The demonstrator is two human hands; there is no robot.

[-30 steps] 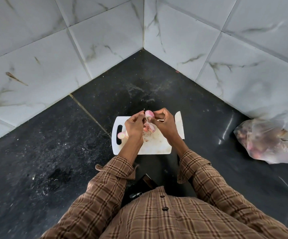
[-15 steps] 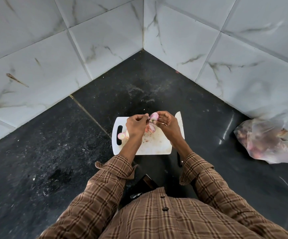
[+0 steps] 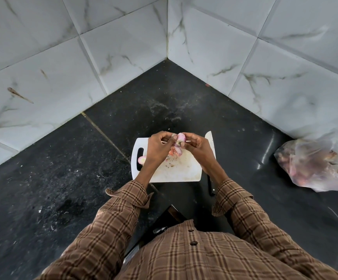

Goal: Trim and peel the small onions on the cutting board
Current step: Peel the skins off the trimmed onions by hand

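Onion (image 3: 179, 139) is held in the air above the far half of the board (image 3: 176, 172), pinched between both hands. Left hand (image 3: 158, 147) has fingers curled, tips on the onion's left side; right hand (image 3: 197, 147) is curled likewise, thumb and fingertips on its right side and lower end. Pale pink flesh shows, with a darker spot facing the camera, probably the root end; whether a flap of skin is lifting there I cannot tell. Judgement: the bulb is light, firm under pressure, but smooth and damp where bared, so likely to slip if squeezed at the round middle; the dry skin is thin and tears in strips. Best hold is at the two trimmed ends, one hand steadying while the other's nail catches the skin edge at the cut and pulls along the length. A second onion (image 3: 142, 159) lies on the board just beside the handle slot, partly hidden by the left wrist. Peel scraps (image 3: 174, 152) sit under the hands. A knife (image 3: 210, 139) lies along the board's right edge, blade far, handle near, close by the right wrist: mind it when lowering that hand. Board sits on the dark table (image 3: 63, 178), well apart from the tiled walls on both sides; open room left and far. Bag (image 3: 313, 164) of onions rests right, against the wall.
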